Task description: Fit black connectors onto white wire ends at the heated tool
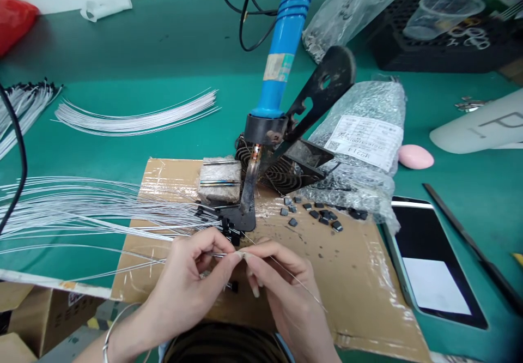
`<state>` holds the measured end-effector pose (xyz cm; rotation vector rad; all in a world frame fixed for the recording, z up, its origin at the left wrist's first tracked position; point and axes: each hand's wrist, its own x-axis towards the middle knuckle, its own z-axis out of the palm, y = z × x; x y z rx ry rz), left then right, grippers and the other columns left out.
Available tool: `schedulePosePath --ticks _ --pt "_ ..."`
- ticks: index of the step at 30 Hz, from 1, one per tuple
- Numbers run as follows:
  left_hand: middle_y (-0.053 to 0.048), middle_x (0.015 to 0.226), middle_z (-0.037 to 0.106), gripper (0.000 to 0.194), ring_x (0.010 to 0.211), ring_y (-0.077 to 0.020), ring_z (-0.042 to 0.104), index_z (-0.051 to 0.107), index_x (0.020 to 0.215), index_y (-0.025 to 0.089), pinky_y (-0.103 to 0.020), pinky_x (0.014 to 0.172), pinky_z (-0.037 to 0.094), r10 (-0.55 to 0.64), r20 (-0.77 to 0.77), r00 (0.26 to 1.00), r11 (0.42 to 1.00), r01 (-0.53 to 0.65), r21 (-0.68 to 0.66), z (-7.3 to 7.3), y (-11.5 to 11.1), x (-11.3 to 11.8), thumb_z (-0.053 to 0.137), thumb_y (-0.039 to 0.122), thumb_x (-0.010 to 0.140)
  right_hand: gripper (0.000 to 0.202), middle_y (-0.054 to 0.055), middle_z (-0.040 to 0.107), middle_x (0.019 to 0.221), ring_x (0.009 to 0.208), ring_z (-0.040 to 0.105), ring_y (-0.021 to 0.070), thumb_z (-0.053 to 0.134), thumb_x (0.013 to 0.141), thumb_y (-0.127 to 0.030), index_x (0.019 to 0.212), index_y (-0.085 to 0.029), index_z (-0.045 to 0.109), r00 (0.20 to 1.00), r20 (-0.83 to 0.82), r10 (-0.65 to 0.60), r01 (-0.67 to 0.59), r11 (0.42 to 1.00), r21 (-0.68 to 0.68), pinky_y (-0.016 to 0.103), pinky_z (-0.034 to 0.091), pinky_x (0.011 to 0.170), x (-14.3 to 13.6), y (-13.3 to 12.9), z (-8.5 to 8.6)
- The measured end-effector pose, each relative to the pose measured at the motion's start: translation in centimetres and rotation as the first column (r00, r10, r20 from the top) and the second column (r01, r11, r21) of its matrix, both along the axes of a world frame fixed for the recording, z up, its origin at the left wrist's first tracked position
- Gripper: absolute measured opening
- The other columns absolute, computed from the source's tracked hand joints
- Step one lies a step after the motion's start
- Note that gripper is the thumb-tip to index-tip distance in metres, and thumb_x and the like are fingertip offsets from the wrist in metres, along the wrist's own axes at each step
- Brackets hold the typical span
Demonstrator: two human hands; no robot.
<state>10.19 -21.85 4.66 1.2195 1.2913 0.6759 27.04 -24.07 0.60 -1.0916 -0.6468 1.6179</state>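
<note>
Both hands meet over a taped cardboard sheet [355, 276]. My left hand [192, 276] pinches the end of a thin white wire between thumb and forefinger. My right hand [281, 286] pinches at the same spot, fingertips touching the left ones, with a thin strand [302, 285] running across it to the lower right. What lies between the fingertips is too small to make out. Just above the hands, white wires [102, 210] end in black connectors [231, 229]. A blue soldering iron [281, 52] stands in its holder, tip down, beside a whitish block [220, 180].
Small black pieces [322, 215] lie on the cardboard's right. A phone [437, 265], a dark metal strip [469, 237] and a pink egg-shaped object [415, 157] are farther right. Bubble-wrapped package [363, 134] behind; another wire bundle [139, 116] at back left.
</note>
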Motion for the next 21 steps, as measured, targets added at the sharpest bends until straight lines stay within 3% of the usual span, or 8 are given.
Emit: schedulePosePath --ticks 7,13,21 --pt "0.001 0.065 0.059 0.026 0.060 -0.0134 0.046 0.066 0.080 0.018 -0.026 0.055 0.034 -0.070 -0.025 0.997 0.997 0.069 -0.021 0.3 0.3 -0.2 0.064 0.034 0.100 0.022 0.000 0.067 0.058 0.051 0.054 0.0100 0.092 0.081 -0.042 0.076 -0.021 0.087 0.993 -0.048 0.111 -0.115 0.988 -0.103 0.023 0.040 0.050 1.0 0.9 0.3" --pt "0.000 0.065 0.059 0.026 0.060 -0.0137 0.047 0.066 0.078 0.018 -0.026 0.056 0.035 -0.067 -0.003 0.998 0.997 0.067 -0.039 0.5 0.4 -0.2 0.065 0.034 0.098 0.025 0.000 0.066 0.056 0.050 0.054 0.0113 0.095 0.076 -0.043 0.071 -0.020 0.085 0.991 -0.076 0.106 -0.116 0.982 -0.150 0.025 0.042 0.050 1.1 0.9 0.6" --pt "0.003 0.063 0.051 0.031 0.058 -0.0131 0.037 0.068 0.081 0.020 -0.028 0.053 0.026 0.024 0.020 1.000 1.000 -0.023 -0.013 -1.1 -0.2 -0.3 0.068 0.044 0.099 0.028 0.000 0.067 0.062 0.052 0.053 0.0095 0.092 0.081 -0.045 0.072 -0.020 0.083 0.987 -0.144 0.065 -0.084 0.989 -0.125 0.022 0.042 0.050 0.3 0.4 0.4"
